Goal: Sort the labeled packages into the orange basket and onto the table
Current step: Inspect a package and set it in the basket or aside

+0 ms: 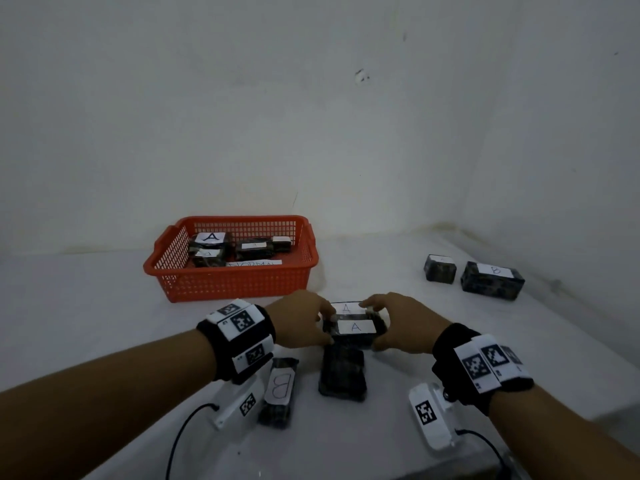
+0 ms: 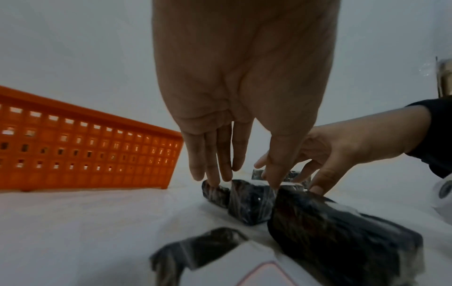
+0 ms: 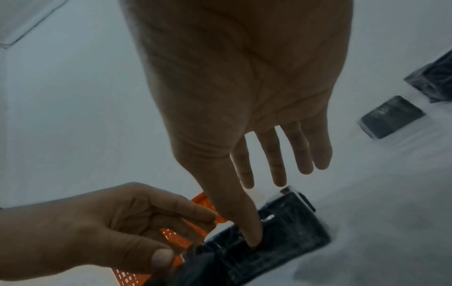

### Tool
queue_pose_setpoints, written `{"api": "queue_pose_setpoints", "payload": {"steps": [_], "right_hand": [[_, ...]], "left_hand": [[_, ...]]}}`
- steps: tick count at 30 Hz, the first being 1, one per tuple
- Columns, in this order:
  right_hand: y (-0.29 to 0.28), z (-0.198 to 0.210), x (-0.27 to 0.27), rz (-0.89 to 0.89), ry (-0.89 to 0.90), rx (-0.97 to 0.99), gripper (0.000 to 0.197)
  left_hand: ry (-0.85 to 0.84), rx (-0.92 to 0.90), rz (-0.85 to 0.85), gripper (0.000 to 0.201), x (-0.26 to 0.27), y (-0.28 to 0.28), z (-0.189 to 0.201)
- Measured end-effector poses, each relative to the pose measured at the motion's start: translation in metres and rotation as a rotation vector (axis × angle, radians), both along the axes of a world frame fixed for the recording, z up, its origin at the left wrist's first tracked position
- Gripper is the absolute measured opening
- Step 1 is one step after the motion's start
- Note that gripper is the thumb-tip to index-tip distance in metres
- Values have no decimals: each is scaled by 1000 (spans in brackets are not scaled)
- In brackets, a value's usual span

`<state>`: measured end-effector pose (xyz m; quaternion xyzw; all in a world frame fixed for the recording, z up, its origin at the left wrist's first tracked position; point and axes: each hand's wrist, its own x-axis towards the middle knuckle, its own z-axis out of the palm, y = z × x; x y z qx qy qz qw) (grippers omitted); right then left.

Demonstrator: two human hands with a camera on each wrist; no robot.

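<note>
Two packages labeled A [image 1: 355,327], lying side by side on the table [image 1: 398,271] at 6 o'clock of the orange basket [image 1: 239,284], are being pinched from either end by the left hand [image 1: 299,322] and right hand [image 1: 405,323]. A joint lift toward 12 o'clock is judged next.

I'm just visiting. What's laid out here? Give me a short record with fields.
Basket: orange basket at the back left of the table, several dark packages inside, one labeled A
Hands: left hand and right hand both hold the A package
Behind it: another A package
Near side: B package, unlabeled-side package
Far right: B package beside a smaller one, label unreadable
</note>
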<state>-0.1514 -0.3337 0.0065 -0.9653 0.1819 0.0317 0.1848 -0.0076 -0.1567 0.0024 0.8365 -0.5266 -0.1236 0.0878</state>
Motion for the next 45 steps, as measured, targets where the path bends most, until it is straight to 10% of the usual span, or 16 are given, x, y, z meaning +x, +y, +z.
{"api": "queue_pose_setpoints", "payload": {"steps": [12,20,28,45], "right_hand": [[-8,-16,3,-67,-132,103,45],[-14,-4,-12,-46,-490,535,29],[10,4,-15,-27,-678,1007,36],[41,0,-23,-74,-695,1149,43]], "left_hand": [[13,-96,54,41,-5,-18,-2],[496,-388,137,32,5,0,19],[717,-687,156,26,-11,20,22],[996,-807,162,29,-34,44,16]]}}
